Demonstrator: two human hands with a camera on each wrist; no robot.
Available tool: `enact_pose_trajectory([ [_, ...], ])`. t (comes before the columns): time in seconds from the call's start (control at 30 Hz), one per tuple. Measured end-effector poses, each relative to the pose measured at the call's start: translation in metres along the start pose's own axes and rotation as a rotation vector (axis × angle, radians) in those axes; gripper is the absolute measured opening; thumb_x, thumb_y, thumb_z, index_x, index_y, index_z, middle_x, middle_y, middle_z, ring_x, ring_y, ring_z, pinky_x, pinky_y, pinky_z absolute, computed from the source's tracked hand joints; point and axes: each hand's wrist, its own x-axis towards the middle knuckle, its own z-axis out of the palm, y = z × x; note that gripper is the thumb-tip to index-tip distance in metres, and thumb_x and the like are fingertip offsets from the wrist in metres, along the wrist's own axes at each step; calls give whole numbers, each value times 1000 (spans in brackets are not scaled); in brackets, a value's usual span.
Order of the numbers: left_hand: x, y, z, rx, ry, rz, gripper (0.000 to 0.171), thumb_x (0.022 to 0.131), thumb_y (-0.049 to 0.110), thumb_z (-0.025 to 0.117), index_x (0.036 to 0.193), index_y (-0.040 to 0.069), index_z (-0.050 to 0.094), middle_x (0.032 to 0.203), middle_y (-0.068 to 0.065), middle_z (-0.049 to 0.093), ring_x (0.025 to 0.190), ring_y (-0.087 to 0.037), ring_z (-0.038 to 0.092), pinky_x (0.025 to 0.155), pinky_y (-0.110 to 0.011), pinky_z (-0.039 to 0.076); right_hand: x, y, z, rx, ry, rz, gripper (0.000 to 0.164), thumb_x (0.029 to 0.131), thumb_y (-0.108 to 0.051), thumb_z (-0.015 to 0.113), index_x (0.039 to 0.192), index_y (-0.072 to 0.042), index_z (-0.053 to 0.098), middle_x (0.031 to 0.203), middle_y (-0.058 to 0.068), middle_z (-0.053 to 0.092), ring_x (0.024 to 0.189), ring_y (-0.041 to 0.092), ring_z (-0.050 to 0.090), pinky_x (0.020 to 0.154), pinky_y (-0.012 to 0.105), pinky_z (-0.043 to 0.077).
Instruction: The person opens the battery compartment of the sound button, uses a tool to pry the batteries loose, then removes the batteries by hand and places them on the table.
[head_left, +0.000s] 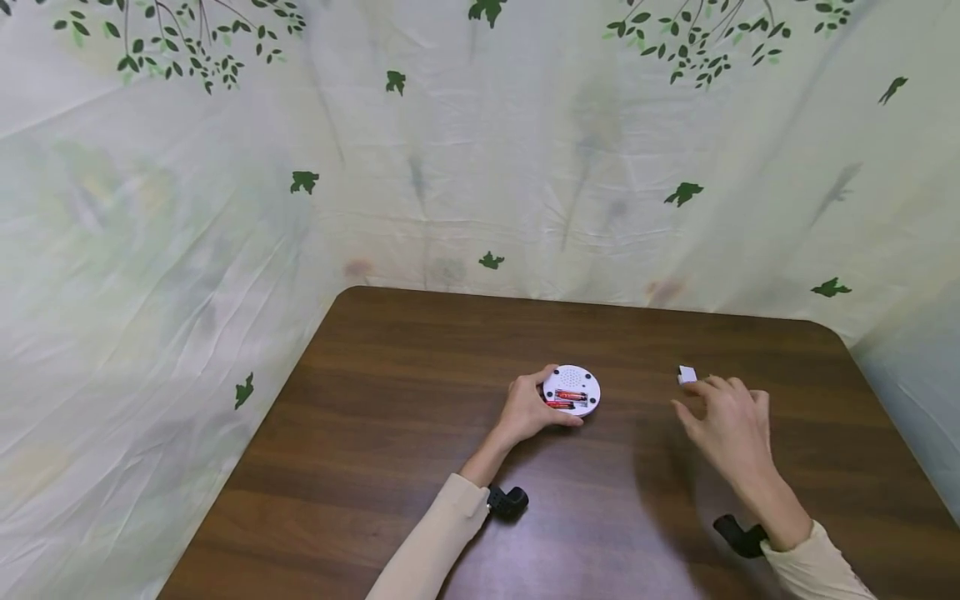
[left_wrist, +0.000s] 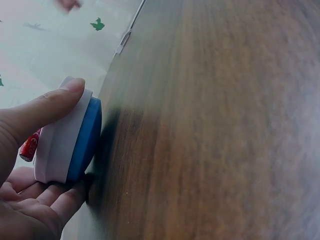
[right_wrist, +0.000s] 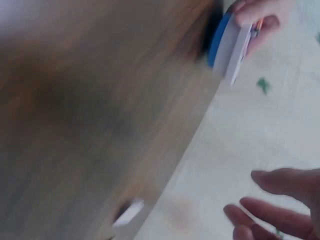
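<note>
My left hand (head_left: pixel 525 410) grips a round white device (head_left: pixel 591 382) by its left side, thumb on the near rim and fingers round the far side. Its back faces up, with two red batteries (head_left: pixel 572 395) in the open compartment. In the left wrist view, the device's other face is a blue layer (left_wrist: pixel 86 140) close over the table, and one red battery (left_wrist: pixel 30 146) sticks up from the back. Over the table to the right, my right hand (head_left: pixel 729 423) has its fingers apart, holding nothing, close to a small white plastic piece (head_left: pixel 687 375).
The brown wood-grain table (head_left: pixel 390 375) has rounded far corners. Behind it and along the sides hangs a pale cloth (head_left: pixel 525 167) with green leaf prints. A black wrist camera (head_left: pixel 508 503) sits by the left cuff, another camera (head_left: pixel 739 537) by the right.
</note>
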Motion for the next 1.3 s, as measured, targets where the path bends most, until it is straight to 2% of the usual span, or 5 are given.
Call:
enact_pose_trajectory([
  [0.13, 0, 0, 1, -6, -8, -8, 93, 56, 27, 104, 138, 5, 66, 131, -12, 73, 123, -25, 66, 108, -39, 49, 16, -26, 23, 38, -46, -128, 25, 74, -11, 90, 96, -5, 80, 93, 14, 77, 87, 35, 64, 76, 52, 38],
  [0.27, -1, -1, 2, -2, -20, -1, 91, 57, 27, 104, 137, 6, 67, 126, -11, 75, 114, -22, 68, 102, -35, 51, 27, -47, 48, 67, -131, -227, 23, 77, -12, 89, 97, -6, 81, 92, 9, 75, 90, 31, 64, 79, 50, 40],
  [0.47, -2, 2, 5, 17, -47, -6, 91, 61, 30, 102, 140, 7, 64, 127, -11, 74, 109, -20, 65, 96, -31, 50, 31, -61, 72, 48, -189, -270, 18, 75, -14, 92, 89, -7, 82, 89, 8, 72, 90, 29, 62, 79, 46, 40],
  [0.9, -1, 5, 1, 27, -43, -1, 90, 61, 31, 102, 140, 8, 64, 128, -10, 74, 109, -23, 64, 98, -35, 49, 39, -63, 83, 42, -178, -248, 19, 71, -20, 95, 75, -11, 78, 81, 4, 71, 82, 25, 63, 75, 43, 39],
  [1.3, 1, 2, -3, 33, -41, 4, 90, 61, 30, 102, 139, 6, 65, 127, -11, 74, 108, -21, 64, 97, -33, 50, 41, -62, 84, -16, -201, -408, 20, 75, -15, 92, 78, -8, 74, 79, 4, 67, 81, 24, 61, 74, 41, 40],
])
